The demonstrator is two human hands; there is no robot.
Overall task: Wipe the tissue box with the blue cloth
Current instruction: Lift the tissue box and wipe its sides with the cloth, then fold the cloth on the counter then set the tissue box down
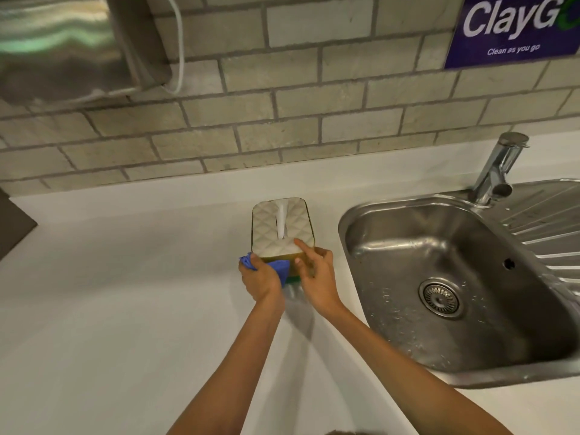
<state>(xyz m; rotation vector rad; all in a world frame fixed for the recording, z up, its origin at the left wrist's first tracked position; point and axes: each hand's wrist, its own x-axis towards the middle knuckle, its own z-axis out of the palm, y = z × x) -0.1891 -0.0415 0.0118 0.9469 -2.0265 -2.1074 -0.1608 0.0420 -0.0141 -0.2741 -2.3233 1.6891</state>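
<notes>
Currently your left hand (262,279) fingers clamp the blue cloth (280,267) against the tissue box (282,227); right hand (315,273) fingers spread, steadying it on the bench (125,277).

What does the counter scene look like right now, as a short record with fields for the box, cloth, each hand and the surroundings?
tissue box: quilted pale top, tissue sticking up from slot, on white counter left of the sink; tissue box
blue cloth: bunched against the box's near side
left hand: gripping the cloth
right hand: steadying the box's near right corner, index finger on top
faucet: behind the sink, chrome
wall: grey brick tiles, purple sign upper right
</notes>
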